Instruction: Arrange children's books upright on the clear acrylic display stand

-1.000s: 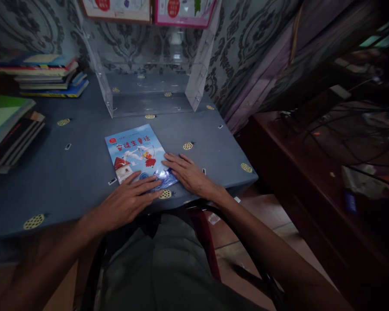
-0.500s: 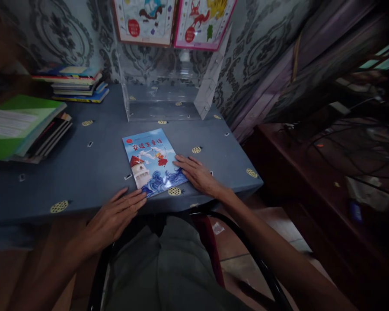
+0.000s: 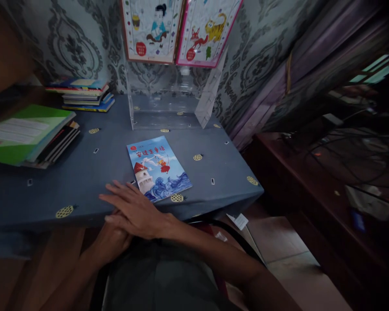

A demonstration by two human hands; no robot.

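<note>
A picture book (image 3: 165, 177) with a blue cover, red Chinese characters, a white tower and dark blue waves lies flat on the table, slightly turned. My right hand (image 3: 138, 211) reaches across to the left at the table's front edge, open, with its fingers stretched out and a little apart. It rests over my left hand (image 3: 112, 242), close to the book's lower left corner. Most of the left hand's fingers are hidden beneath the right. Neither hand visibly holds the book.
A clear acrylic stand (image 3: 205, 106) at the back holds two picture books (image 3: 199, 52) upright. Stacks of books, one topped by a green book (image 3: 52, 114), lie on the left of the blue pineapple-print tablecloth (image 3: 113, 160). Right of it is a dark red bench (image 3: 266, 151) with tangled cables.
My right hand has left the book's right edge and crossed over onto my left hand. The left hand has come off the book's lower left corner. The view has shifted slightly.
</note>
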